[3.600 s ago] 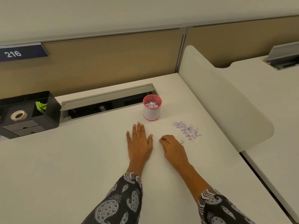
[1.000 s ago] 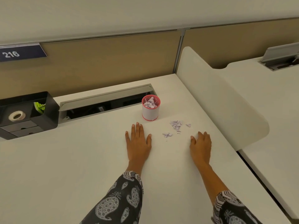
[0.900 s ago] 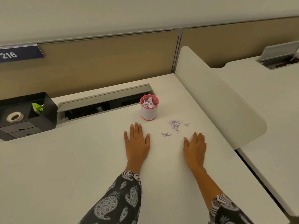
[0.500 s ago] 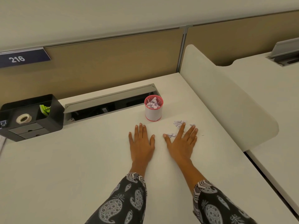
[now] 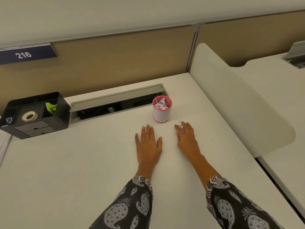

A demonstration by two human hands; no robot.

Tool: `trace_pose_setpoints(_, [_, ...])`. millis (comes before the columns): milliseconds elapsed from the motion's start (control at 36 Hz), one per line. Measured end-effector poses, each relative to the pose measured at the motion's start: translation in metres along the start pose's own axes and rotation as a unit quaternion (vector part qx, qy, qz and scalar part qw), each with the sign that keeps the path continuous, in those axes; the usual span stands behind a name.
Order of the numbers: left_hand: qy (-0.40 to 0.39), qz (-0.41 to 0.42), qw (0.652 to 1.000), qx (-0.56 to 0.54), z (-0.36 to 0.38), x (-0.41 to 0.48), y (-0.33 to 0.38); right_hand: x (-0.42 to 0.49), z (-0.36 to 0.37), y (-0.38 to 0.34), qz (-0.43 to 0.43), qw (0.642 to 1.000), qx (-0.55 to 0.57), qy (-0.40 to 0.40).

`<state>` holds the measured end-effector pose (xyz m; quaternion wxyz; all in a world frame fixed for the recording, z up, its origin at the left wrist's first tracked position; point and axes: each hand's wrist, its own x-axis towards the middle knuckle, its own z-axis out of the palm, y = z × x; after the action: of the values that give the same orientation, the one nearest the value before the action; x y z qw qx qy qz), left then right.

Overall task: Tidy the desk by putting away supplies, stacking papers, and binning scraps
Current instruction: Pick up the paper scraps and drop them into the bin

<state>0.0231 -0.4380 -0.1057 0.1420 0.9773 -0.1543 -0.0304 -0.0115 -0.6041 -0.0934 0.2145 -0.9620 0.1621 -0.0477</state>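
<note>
Compared with half a second ago, the right hand (image 5: 187,139) has drawn its spread fingers together, and the paper scraps (image 5: 181,126) that lay loose on the desk (image 5: 66,171) to the right of the cup (image 5: 162,114) are now bunched at its fingertips. That hand pinches the small pile just in front of the cup and slightly to its right; part of the pile shows white and lilac between the fingers, the rest is hidden under them. The left hand (image 5: 148,144) lies flat and relaxed on the desk in front of the cup and slightly to its left, holding nothing. The cup stands upright and already contains torn paper up to its red rim. An organiser (image 5: 57,113) with a tape roll (image 5: 29,116) sits well to the left of the cup. Handling note: the scraps are very light, thin and limp, and offer no single edge to hold. They are likely to slip out between the fingers or scatter if moved quickly. Grip the whole bunch from above with the fingertips closed round it, keep the pinch firm, lift it over the rim of the cup, and release only once directly above the opening. A single speck to the right of the hand may need a separate pick.
</note>
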Motion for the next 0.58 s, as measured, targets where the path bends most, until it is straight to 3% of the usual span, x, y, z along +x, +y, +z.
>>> trace_pose_setpoints(111, [0.000, 0.000, 1.000, 0.000, 0.001, 0.001, 0.000, -0.018, 0.000, -0.002, -0.034, 0.999, -0.028, -0.009])
trace_pose_setpoints(389, [0.000, 0.000, 1.000, -0.004, 0.001, 0.000, -0.001, -0.025, -0.013, 0.011, -0.088, 0.988, -0.082, 0.092])
trace_pose_setpoints(444, [-0.006, -0.002, 1.000, 0.000, 0.001, 0.001, -0.001, -0.018, -0.014, 0.006, -0.046, 0.994, -0.041, 0.091])
trace_pose_setpoints(500, [-0.009, -0.002, 1.000, -0.005, 0.001, 0.000, 0.000, -0.012, -0.018, 0.000, 0.060, 0.989, 0.071, 0.112])
trace_pose_setpoints(583, [-0.009, 0.001, 1.000, -0.009, 0.000, 0.000, 0.000, 0.001, -0.034, -0.009, 0.193, 0.943, 0.245, 0.118])
